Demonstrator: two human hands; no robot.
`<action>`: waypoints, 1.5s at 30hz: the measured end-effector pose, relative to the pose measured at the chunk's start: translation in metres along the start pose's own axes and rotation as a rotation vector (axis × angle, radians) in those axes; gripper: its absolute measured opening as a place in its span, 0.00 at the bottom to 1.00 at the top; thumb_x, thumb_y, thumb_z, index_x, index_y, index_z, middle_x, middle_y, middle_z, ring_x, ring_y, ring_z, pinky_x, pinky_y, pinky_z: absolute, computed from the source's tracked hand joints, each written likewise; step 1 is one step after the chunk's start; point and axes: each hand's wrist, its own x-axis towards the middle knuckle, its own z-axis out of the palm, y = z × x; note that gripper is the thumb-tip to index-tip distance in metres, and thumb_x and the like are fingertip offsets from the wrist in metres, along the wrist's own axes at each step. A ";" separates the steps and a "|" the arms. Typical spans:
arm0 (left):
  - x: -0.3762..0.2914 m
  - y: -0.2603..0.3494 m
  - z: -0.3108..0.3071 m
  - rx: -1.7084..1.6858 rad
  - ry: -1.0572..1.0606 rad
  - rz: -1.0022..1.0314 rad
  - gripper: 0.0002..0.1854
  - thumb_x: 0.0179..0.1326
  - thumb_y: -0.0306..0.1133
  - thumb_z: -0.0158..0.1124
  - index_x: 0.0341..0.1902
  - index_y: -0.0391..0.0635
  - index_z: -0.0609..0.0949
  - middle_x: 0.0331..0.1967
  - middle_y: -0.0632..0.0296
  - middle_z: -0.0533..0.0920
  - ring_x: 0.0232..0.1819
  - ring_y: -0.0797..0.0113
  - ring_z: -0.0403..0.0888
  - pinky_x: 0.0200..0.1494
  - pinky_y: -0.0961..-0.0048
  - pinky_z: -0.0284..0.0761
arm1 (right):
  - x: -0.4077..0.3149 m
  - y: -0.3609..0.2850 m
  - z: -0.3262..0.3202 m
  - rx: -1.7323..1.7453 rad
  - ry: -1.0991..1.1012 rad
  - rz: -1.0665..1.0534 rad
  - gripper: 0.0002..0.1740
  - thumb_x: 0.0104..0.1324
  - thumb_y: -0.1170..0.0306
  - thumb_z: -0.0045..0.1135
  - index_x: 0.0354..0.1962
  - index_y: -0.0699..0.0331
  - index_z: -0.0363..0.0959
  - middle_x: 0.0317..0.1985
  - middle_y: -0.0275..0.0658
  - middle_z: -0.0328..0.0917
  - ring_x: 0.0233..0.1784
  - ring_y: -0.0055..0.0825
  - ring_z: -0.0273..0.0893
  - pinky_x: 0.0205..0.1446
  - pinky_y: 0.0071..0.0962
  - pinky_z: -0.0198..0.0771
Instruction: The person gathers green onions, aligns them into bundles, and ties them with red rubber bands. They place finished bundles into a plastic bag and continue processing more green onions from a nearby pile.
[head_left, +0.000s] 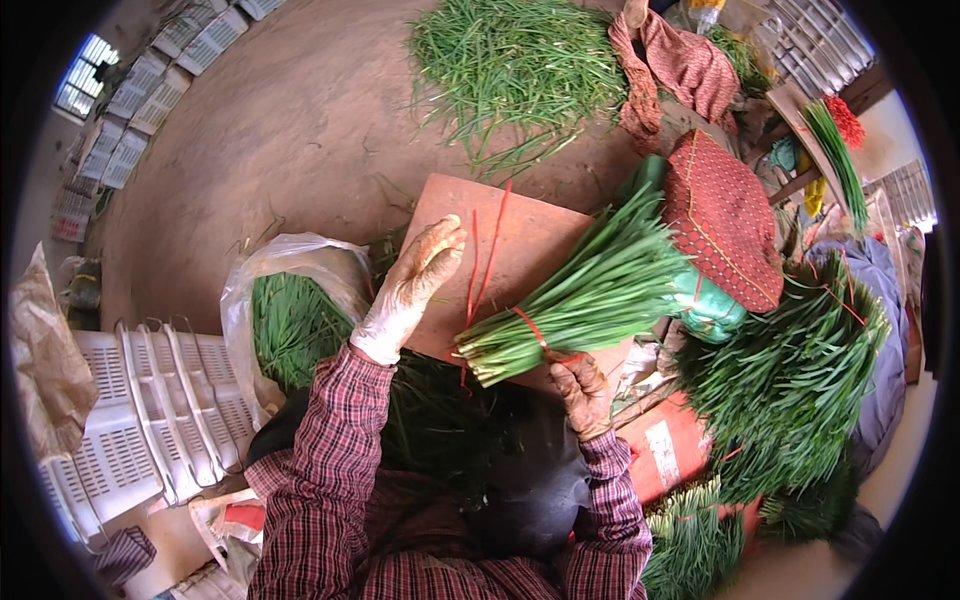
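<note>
A bundle of garlic chives (592, 289) lies across a reddish-brown board (439, 281), its pale cut ends pointing left. A red tie (531, 327) runs round the bundle near those ends. Close below it, the fingers of my right hand (579, 394) are closed on the tie's loose end. My left hand (424, 270) is raised over the board's left side, fingers extended with nothing visible in them. It wears a pale, stained covering near the wrist. Beside it, two loose red ties (484, 259) stretch over the board.
Loose chives (517, 71) are heaped on the floor ahead. At left are a clear plastic bag (292, 259) of greens and white crates (120, 442). Tied chive bundles (787, 390) are piled at right, by a red patterned cushion-like cloth (720, 217) and a wooden bench (806, 135).
</note>
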 end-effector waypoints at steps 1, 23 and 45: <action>0.000 -0.009 -0.003 0.092 -0.048 0.052 0.40 0.72 0.45 0.67 0.77 0.35 0.64 0.74 0.50 0.70 0.76 0.61 0.67 0.78 0.67 0.61 | -0.001 0.000 0.000 0.096 -0.007 -0.014 0.08 0.73 0.68 0.65 0.45 0.63 0.84 0.44 0.34 0.84 0.44 0.19 0.78 0.49 0.22 0.73; -0.023 -0.128 0.111 1.341 -0.159 -0.010 0.35 0.66 0.38 0.62 0.75 0.41 0.66 0.49 0.56 0.81 0.50 0.63 0.80 0.57 0.60 0.77 | 0.061 -0.209 0.030 0.090 -0.471 -0.491 0.08 0.74 0.69 0.59 0.46 0.63 0.78 0.38 0.44 0.82 0.43 0.40 0.84 0.46 0.34 0.78; -0.106 0.026 0.156 -0.313 -0.652 -0.054 0.60 0.58 0.71 0.66 0.82 0.44 0.56 0.78 0.51 0.64 0.76 0.56 0.66 0.75 0.52 0.71 | -0.121 -0.203 -0.042 0.031 0.209 -0.183 0.50 0.70 0.42 0.60 0.76 0.66 0.53 0.67 0.59 0.71 0.71 0.54 0.71 0.73 0.42 0.66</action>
